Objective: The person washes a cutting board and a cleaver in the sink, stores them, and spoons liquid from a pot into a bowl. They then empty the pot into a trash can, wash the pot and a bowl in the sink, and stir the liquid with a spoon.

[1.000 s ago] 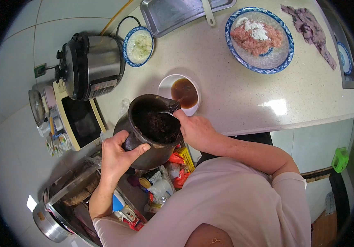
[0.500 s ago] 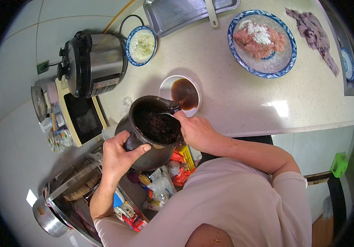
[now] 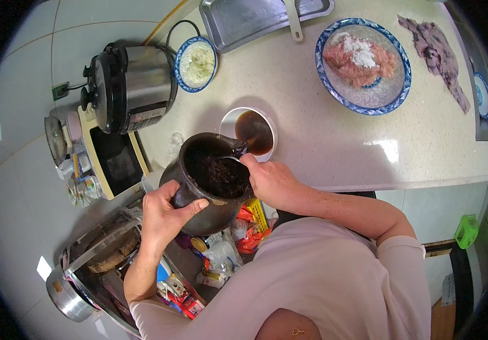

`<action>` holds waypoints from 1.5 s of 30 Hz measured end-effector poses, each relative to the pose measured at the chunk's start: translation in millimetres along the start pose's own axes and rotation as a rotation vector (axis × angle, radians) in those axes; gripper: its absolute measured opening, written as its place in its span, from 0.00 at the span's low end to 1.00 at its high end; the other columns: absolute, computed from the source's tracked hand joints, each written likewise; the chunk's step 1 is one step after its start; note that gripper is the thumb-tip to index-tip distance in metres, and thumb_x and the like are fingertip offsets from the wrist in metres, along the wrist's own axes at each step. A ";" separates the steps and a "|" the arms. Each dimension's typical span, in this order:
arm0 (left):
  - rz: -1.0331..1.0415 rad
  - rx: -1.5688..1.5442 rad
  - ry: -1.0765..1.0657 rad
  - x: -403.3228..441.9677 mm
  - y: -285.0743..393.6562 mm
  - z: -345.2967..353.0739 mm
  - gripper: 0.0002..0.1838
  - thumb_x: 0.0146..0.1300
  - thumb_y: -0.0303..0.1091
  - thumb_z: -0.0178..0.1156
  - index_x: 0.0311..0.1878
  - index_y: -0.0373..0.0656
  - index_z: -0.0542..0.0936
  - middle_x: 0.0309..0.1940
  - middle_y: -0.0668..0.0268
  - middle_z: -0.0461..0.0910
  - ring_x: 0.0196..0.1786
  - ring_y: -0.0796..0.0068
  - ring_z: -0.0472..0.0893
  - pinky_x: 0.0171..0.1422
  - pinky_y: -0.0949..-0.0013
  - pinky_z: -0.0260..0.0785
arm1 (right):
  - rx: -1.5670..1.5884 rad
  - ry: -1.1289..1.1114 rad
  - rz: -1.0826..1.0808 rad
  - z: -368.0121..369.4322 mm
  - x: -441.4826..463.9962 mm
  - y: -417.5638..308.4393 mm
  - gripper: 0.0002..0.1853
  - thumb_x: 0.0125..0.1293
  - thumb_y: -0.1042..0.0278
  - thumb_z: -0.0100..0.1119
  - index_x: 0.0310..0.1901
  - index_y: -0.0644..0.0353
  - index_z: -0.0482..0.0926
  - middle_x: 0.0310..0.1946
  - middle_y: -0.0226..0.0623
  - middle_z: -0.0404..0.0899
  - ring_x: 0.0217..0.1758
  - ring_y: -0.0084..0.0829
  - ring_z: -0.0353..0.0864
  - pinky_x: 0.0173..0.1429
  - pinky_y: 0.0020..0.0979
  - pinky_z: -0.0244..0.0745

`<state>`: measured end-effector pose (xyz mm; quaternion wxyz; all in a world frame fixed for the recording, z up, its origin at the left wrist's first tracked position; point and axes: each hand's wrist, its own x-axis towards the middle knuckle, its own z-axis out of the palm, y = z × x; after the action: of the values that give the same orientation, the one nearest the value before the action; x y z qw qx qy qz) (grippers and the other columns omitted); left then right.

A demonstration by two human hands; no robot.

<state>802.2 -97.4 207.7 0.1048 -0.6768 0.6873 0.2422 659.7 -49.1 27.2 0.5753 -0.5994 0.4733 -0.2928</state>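
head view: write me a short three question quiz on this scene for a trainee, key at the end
1. Which hand holds the shiny metal utensil at the mouth of the dark brown clay pot?

2. True or false: the liquid in the round white bowl is colourless.

3. Fill in the gap: white ____ lies on the pink minced meat in the large round bowl with a blue patterned rim.

Key: 1. The right hand. 2. False, it is dark brown. 3. Powder.
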 end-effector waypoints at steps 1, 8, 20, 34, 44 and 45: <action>0.001 -0.001 0.000 0.2 0.5 -0.1 0.24 0.40 0.42 0.75 0.19 0.35 0.70 0.11 0.65 0.59 0.19 0.80 0.57 0.21 0.71 0.57 | -0.001 0.004 -0.006 0.1 0.3 0.9 0.15 0.56 0.75 0.48 0.47 0.63 0.62 0.20 0.50 0.76 0.26 0.51 0.78 0.29 0.48 0.70; -0.012 -0.017 -0.008 2.5 4.2 0.5 0.24 0.40 0.42 0.75 0.19 0.35 0.70 0.11 0.65 0.60 0.20 0.80 0.58 0.21 0.71 0.57 | -0.016 0.040 -0.030 -0.3 1.3 4.4 0.14 0.57 0.75 0.47 0.46 0.62 0.62 0.20 0.50 0.76 0.26 0.51 0.77 0.29 0.49 0.70; 0.015 0.011 0.000 4.2 8.5 0.8 0.24 0.40 0.41 0.75 0.19 0.34 0.69 0.11 0.65 0.59 0.20 0.80 0.57 0.21 0.72 0.56 | 0.000 0.041 -0.040 -3.4 1.6 6.4 0.14 0.57 0.74 0.47 0.46 0.61 0.63 0.20 0.50 0.76 0.26 0.51 0.78 0.29 0.48 0.70; -0.034 0.000 -0.005 1.1 10.5 1.7 0.24 0.40 0.40 0.75 0.19 0.34 0.69 0.11 0.65 0.59 0.20 0.80 0.57 0.21 0.71 0.56 | -0.012 0.031 -0.059 -3.2 1.2 6.7 0.14 0.56 0.76 0.48 0.45 0.63 0.63 0.18 0.49 0.75 0.24 0.50 0.77 0.27 0.47 0.71; -0.023 0.025 -0.002 0.5 10.7 1.0 0.24 0.40 0.40 0.75 0.19 0.34 0.69 0.11 0.63 0.59 0.19 0.79 0.57 0.21 0.70 0.57 | 0.024 0.026 -0.043 -4.5 0.2 3.6 0.14 0.56 0.76 0.48 0.45 0.62 0.63 0.19 0.49 0.75 0.25 0.50 0.77 0.29 0.48 0.70; -0.024 0.013 -0.003 0.8 10.1 1.4 0.24 0.40 0.40 0.75 0.19 0.34 0.69 0.11 0.63 0.59 0.19 0.79 0.57 0.21 0.70 0.57 | 0.028 0.027 -0.042 -4.5 0.2 3.5 0.14 0.56 0.76 0.48 0.45 0.62 0.64 0.19 0.50 0.75 0.25 0.50 0.77 0.29 0.48 0.70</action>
<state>791.9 -97.8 208.1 0.1129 -0.6838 0.6806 0.2374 654.9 -50.7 24.6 0.5711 -0.5969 0.4643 -0.3194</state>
